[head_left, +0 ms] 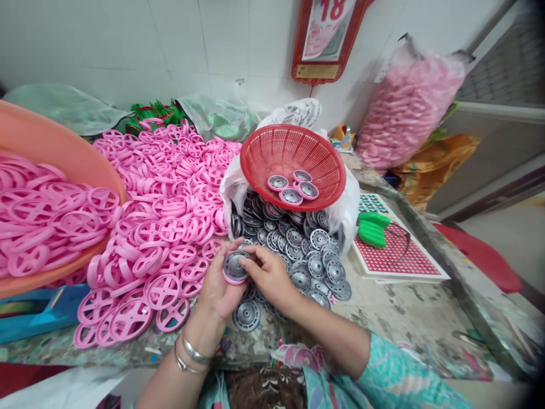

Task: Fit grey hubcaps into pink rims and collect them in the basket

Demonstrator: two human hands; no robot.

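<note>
My left hand (pixel 215 288) holds a pink toy wheel ring (pixel 234 280), its fingers curled round the underside. On top of that ring sits a grey spoked hubcap (pixel 233 264), and the fingers of my right hand (pixel 273 276) are closed at its right edge, thumb on its face. Pink edging shows below the hubcap; whether it is fully seated I cannot tell. Just beyond both hands lies a pile of grey hubcaps (pixel 315 266), spilling from a white bag (pixel 347 204). To the left is a large heap of pink wheel rings (pixel 164 289).
A red mesh basket (pixel 255 165) holds several pink-rimmed grey wheels. At far left an orange basin (pixel 111 180) is full of pink rings, beside a blue tool (pixel 40 318). Right are a green object (pixel 373 229) and a red-patterned board (pixel 400 258). A bag of pink parts (pixel 409 108) stands behind.
</note>
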